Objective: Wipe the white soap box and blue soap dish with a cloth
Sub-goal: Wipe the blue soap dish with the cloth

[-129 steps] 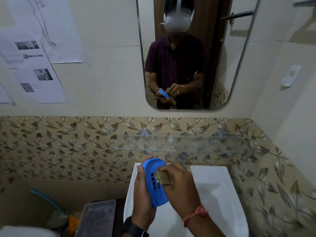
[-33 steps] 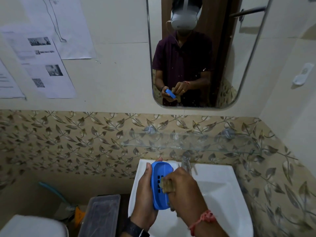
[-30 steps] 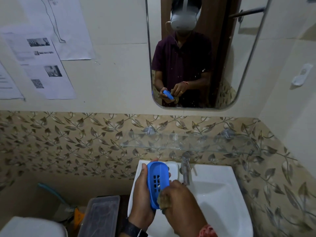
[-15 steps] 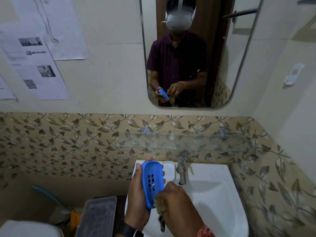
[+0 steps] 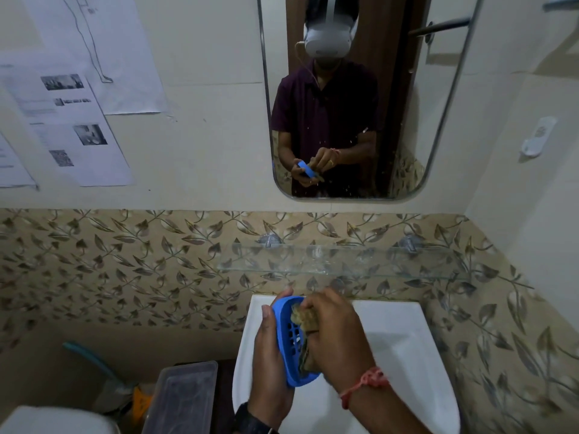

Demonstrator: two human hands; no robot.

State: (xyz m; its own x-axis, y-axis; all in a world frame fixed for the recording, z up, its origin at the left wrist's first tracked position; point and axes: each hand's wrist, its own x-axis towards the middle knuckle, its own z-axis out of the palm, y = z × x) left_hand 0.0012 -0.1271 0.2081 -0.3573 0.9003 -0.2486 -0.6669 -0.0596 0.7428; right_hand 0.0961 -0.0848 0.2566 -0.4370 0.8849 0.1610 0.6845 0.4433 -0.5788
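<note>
Blue soap dish point(image 5: 289, 339) is tilted over the white basin point(image 5: 404, 346), cupped in the left hand point(image 5: 269, 355); the right hand point(image 5: 335, 333) presses a bunched cloth point(image 5: 302, 316) into its slotted inside. Dish wiping looks underway; no white soap box is visible

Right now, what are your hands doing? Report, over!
Left hand holding blue soap dish over sink. Right hand pressing cloth into it. White soap box not seen. Nothing blocking.

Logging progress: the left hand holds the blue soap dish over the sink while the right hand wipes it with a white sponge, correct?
Not quite. In the head view the right hand wipes with a brownish cloth, not a white sponge. The left hand does hold the blue soap dish over the sink.
</note>
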